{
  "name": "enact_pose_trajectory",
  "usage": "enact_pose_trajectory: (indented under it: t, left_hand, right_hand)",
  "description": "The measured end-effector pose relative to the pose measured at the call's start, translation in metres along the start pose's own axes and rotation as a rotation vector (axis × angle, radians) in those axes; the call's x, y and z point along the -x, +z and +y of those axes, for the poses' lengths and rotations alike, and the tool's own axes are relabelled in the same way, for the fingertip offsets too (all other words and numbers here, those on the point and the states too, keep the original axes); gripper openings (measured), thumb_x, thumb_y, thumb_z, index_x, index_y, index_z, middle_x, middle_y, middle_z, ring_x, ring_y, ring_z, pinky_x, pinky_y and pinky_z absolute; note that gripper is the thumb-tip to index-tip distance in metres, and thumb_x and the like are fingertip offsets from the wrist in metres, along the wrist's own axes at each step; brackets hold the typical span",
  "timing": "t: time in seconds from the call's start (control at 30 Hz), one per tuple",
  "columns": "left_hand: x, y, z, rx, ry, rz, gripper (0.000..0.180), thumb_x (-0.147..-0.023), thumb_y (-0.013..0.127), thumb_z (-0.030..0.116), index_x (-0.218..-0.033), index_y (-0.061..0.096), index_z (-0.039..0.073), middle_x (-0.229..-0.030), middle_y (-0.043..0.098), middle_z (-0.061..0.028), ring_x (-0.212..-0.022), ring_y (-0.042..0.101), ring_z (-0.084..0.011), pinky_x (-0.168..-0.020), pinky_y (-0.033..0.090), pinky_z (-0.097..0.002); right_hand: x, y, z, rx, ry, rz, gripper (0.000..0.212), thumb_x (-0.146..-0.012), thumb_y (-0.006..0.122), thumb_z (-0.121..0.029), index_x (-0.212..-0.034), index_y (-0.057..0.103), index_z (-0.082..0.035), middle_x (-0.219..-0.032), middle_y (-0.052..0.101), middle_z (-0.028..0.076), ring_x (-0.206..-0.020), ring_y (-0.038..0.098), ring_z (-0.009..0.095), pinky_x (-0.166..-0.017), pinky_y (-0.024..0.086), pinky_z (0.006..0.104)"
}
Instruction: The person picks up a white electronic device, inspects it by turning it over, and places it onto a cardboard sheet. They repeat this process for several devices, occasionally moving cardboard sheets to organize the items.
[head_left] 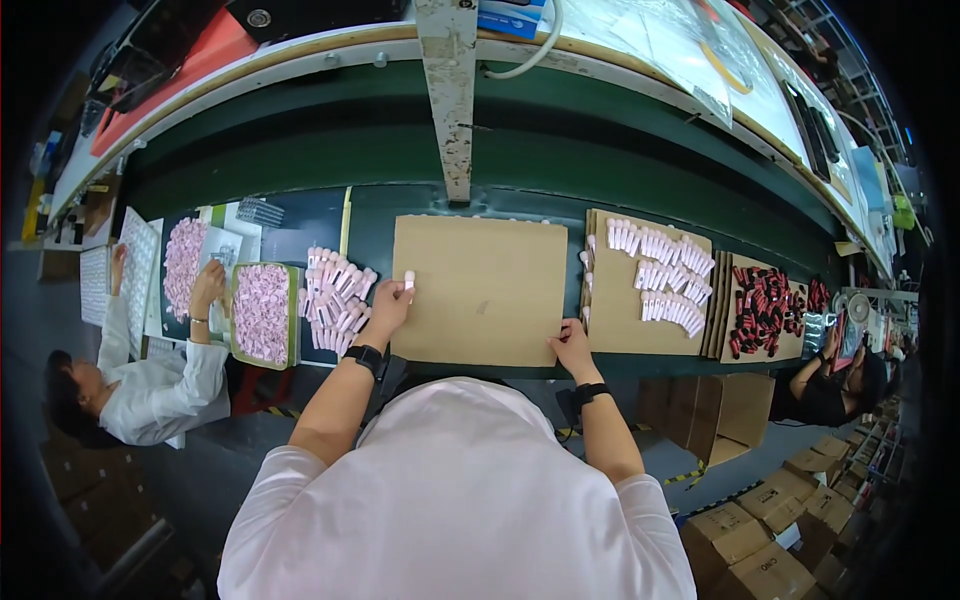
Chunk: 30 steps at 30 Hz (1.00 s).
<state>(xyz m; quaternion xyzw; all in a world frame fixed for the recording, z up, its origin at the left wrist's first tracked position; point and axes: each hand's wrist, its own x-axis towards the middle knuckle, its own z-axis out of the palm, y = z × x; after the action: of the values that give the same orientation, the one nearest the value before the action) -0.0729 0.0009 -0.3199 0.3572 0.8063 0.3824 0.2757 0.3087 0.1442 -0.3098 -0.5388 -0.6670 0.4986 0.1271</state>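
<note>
A bare brown cardboard sheet [480, 290] lies in front of me on the dark bench. At its left edge, my left hand [391, 304] is closed in a pinch on a small pink-and-white tube [409, 279]. My right hand [571, 349] is closed at the sheet's near right corner, fingertips on the cardboard edge. Left of the sheet, many similar pink tubes [335, 295] lie in a loose pile. To the right, another cardboard sheet [625, 295] carries pink tubes laid side by side in rows [668, 275].
A green-rimmed tray [297, 340] of small pink pieces stands at the left, beside a co-worker in white [165, 390]. Red-and-black pieces [765, 310] cover cardboard farther right, near another person [840, 385]. A chipped white post [447, 100] rises beyond my sheet. An open carton [735, 410] stands below the bench.
</note>
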Motion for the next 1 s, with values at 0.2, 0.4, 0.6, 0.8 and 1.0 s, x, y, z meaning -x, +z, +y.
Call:
enact_pose_trajectory:
  t: [0.2, 0.4, 0.6, 0.8, 1.0]
  left_hand:
    - [-0.002, 0.005, 0.004, 0.097, -0.062, 0.001, 0.019, -0.085, 0.067, 0.016, -0.081, 0.065, -0.002, -0.07, 0.063, -0.0139, -0.078, 0.06, -0.0281, -0.095, 0.042, -0.041]
    - [0.003, -0.001, 0.01, 0.09, -0.099, -0.008, 0.017, -0.085, 0.067, 0.016, -0.08, 0.065, -0.001, -0.068, 0.064, -0.0128, -0.077, 0.06, -0.0276, -0.101, 0.038, -0.0423]
    - [0.01, -0.01, 0.033, -0.168, 0.133, 0.192, 0.015, -0.086, 0.067, 0.014, -0.087, 0.065, -0.001, -0.075, 0.064, -0.0112, -0.077, 0.061, -0.0232, -0.088, 0.046, -0.0372]
    - [0.02, -0.014, 0.087, 0.318, -0.153, -0.093, 0.018, -0.089, 0.066, 0.009, -0.101, 0.061, -0.002, -0.087, 0.064, -0.0064, -0.076, 0.06, -0.0125, -0.069, 0.049, -0.026]
    - [0.019, -0.017, 0.097, 0.517, -0.113, -0.16, 0.023, -0.089, 0.066, 0.008, -0.108, 0.055, -0.001, -0.088, 0.064, -0.0046, -0.076, 0.06, -0.0097, -0.067, 0.048, -0.0227]
  right_hand:
    - [-0.005, 0.001, 0.002, 0.01, 0.006, 0.017, 0.037, -0.076, 0.071, 0.0, -0.106, 0.051, -0.004, -0.078, 0.057, 0.004, -0.071, 0.058, 0.015, -0.066, 0.049, 0.0281]
    - [-0.002, 0.005, 0.008, 0.048, -0.009, 0.02, 0.042, -0.076, 0.071, -0.001, -0.114, 0.052, -0.002, -0.083, 0.058, 0.006, -0.07, 0.057, 0.016, -0.066, 0.049, 0.0292]
    - [0.006, -0.004, -0.03, 0.256, -0.156, 0.154, 0.047, -0.079, 0.071, -0.003, -0.121, 0.051, -0.003, -0.094, 0.058, 0.009, -0.072, 0.057, 0.016, -0.066, 0.05, 0.0301]
    - [-0.015, 0.034, -0.136, -0.078, -0.263, -0.078, 0.038, -0.088, 0.066, -0.006, -0.124, 0.053, -0.005, -0.099, 0.059, 0.007, -0.079, 0.059, 0.013, -0.069, 0.05, 0.0263]
    - [-0.061, 0.113, -0.209, -0.345, -0.268, -0.399, 0.032, -0.087, 0.066, -0.005, -0.118, 0.057, -0.002, -0.098, 0.063, 0.007, -0.081, 0.062, 0.013, -0.07, 0.051, 0.0258]
